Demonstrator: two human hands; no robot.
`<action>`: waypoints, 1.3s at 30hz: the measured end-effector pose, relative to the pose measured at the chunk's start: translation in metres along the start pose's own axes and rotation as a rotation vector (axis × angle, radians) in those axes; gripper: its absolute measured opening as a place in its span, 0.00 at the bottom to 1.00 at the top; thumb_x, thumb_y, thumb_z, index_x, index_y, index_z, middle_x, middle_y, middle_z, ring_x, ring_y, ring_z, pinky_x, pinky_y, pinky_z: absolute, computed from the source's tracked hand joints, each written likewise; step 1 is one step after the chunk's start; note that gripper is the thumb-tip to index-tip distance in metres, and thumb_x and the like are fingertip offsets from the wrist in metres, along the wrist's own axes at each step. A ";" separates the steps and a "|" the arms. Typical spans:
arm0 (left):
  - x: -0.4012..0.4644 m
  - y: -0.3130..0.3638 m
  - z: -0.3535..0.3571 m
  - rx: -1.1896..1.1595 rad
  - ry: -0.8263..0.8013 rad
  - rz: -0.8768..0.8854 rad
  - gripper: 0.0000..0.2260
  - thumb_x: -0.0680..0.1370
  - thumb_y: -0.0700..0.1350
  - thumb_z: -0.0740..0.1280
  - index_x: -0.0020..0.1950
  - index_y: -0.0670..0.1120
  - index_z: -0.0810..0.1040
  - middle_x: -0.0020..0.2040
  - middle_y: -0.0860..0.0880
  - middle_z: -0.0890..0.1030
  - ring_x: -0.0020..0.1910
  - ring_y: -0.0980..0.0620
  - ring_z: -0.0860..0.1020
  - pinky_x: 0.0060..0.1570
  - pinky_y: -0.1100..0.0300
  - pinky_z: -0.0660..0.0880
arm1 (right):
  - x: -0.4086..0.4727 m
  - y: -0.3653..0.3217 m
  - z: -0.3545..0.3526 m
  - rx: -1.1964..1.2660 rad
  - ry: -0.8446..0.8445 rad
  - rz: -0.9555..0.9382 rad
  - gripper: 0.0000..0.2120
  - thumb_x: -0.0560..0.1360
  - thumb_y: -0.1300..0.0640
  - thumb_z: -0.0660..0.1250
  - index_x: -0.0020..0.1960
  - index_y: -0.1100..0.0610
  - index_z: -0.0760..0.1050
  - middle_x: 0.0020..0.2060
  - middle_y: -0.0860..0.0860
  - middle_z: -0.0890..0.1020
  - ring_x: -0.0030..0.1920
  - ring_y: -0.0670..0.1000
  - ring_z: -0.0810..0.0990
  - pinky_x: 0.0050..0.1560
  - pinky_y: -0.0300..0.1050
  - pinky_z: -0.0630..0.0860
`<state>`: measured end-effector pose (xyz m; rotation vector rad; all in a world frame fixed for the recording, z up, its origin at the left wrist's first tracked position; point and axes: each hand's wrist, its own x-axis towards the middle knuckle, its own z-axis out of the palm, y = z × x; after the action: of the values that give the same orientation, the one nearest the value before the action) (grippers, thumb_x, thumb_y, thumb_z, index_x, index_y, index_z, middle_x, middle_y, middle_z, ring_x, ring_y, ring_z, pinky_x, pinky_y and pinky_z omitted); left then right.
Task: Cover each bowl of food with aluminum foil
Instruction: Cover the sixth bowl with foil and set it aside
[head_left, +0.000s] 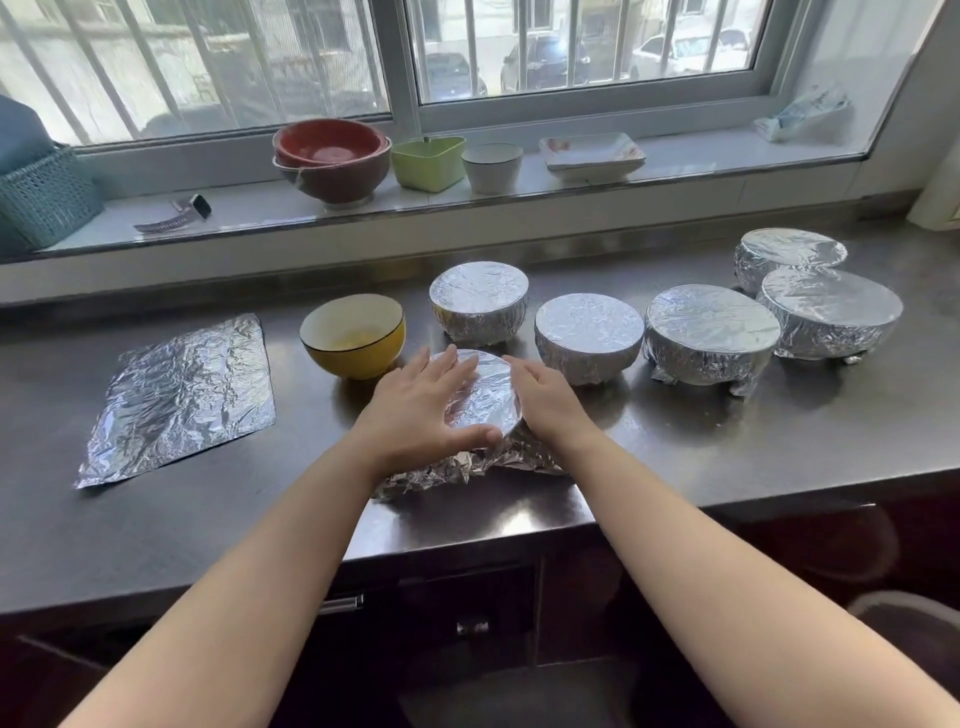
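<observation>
Already the bowl (480, 395) near the table's (675, 457) front edge wore wrinkled foil, smooth on top, loose and crumpled at its base. The left hand (421, 405) lay flat on it with fingers straight; the right hand (545, 397) pressed its side, fingers relaxed. Beside it stood an uncovered yellow bowl (353, 335).

No text readable; the windowsill packet (802, 111) (perhaps printed) blurs.
</observation>
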<state>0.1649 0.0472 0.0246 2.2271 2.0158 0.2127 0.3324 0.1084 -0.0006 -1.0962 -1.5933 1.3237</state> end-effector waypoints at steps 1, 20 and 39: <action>0.001 -0.001 0.000 0.001 0.000 0.007 0.56 0.55 0.85 0.40 0.79 0.59 0.50 0.80 0.53 0.49 0.79 0.51 0.45 0.75 0.48 0.47 | -0.002 0.000 0.001 0.045 0.006 0.005 0.18 0.83 0.61 0.55 0.38 0.54 0.75 0.22 0.39 0.76 0.26 0.36 0.73 0.32 0.30 0.68; -0.004 0.002 -0.006 0.026 -0.133 0.002 0.52 0.59 0.83 0.53 0.78 0.63 0.47 0.80 0.57 0.43 0.77 0.57 0.39 0.75 0.44 0.45 | -0.006 -0.015 -0.004 0.015 0.141 0.077 0.21 0.83 0.49 0.53 0.50 0.63 0.78 0.45 0.54 0.80 0.48 0.52 0.76 0.52 0.46 0.71; -0.003 0.004 -0.006 0.041 -0.115 -0.023 0.50 0.58 0.82 0.52 0.77 0.63 0.49 0.80 0.56 0.44 0.78 0.51 0.41 0.74 0.44 0.45 | -0.028 0.004 0.016 -0.140 0.039 -0.012 0.23 0.85 0.56 0.49 0.79 0.56 0.54 0.78 0.49 0.59 0.77 0.47 0.57 0.68 0.33 0.52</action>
<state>0.1678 0.0440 0.0313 2.1839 2.0022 0.0401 0.3270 0.0775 -0.0085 -1.1881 -1.6813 1.1902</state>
